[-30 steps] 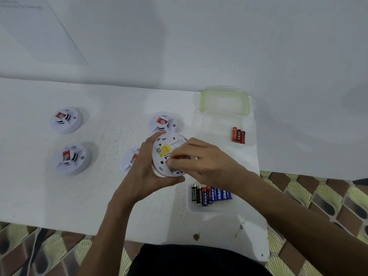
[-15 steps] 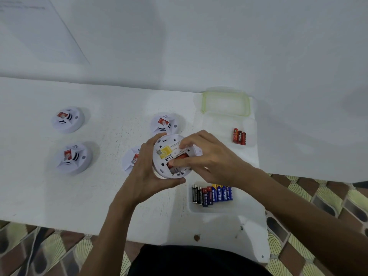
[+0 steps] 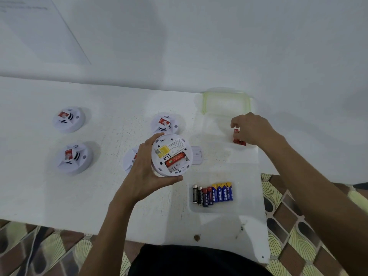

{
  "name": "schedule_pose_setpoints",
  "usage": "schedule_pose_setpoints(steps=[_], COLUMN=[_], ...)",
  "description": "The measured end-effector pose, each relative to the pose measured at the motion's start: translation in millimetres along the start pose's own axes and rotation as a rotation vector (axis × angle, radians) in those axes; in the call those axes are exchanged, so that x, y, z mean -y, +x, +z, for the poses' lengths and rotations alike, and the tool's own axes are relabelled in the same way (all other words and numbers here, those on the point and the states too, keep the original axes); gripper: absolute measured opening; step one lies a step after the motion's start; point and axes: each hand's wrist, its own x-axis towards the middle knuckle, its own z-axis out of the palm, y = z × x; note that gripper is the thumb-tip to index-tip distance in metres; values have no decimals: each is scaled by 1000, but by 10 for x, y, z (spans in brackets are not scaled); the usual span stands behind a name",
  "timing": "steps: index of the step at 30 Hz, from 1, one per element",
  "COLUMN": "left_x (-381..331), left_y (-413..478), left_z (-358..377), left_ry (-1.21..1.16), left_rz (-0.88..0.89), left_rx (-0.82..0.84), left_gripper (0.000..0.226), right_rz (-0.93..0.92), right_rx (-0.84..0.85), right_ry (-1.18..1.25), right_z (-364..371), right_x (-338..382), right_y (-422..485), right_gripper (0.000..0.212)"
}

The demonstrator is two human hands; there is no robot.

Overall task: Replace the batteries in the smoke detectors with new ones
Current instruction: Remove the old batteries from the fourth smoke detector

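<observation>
Batteries [image 3: 213,194] in black, red and blue-and-yellow jackets are lying side by side in a clear tray [image 3: 219,209] near the front edge of the white table [image 3: 59,196]. Just beyond them the left hand [image 3: 143,172] is gripping a smoke detector [image 3: 172,155], thumb curling under its near rim and fingers wrapping its left side, holding it with its back turned up. Its battery bay is standing open: a seated red battery [image 3: 175,158] is filling one slot, the slot beside it is looking empty, and a yellow sticker and a printed label are showing above. The battery cover [image 3: 197,158] is lying flat on the table just beside the detector's right edge. Farther right, the right hand [image 3: 253,128] is pinching an upright red battery [image 3: 236,131] between thumb and fingertips, directly over a small cluster of red batteries [image 3: 240,142]. The swap on this detector is looking half done, though I cannot tell whether that cell is being set down or picked up. The next move is probably calling for a cell carried to the open slot, turned the right way round and pressed home, then the cover snapped on. A half-hidden detector [image 3: 129,159] is peeking from behind the left hand, a centre detector [image 3: 165,123] is sitting just past the held one, and a nearer left detector [image 3: 74,158] and a farther left detector [image 3: 68,119] are resting well apart to the left, all face up. A green-rimmed lid [image 3: 226,96] is lying at the back by the wall.
</observation>
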Motion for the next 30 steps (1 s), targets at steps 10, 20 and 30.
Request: schedule_pose_setpoints(steps=[10, 20, 30], left_x=[44, 89, 90], left_y=[-7, 3, 4], left_z=[-1, -1, -1], left_ry=[-8, -16, -8], left_rz=[-7, -25, -24], left_rx=[5, 12, 17], left_gripper=[97, 99, 98], right_rz=[-106, -129, -152], right_rx=[10, -77, -56], right_ry=[-143, 90, 220], right_z=[194, 293, 311], right_x=[-18, -38, -59], right_y=[142, 101, 133], right_gripper=[29, 19, 14])
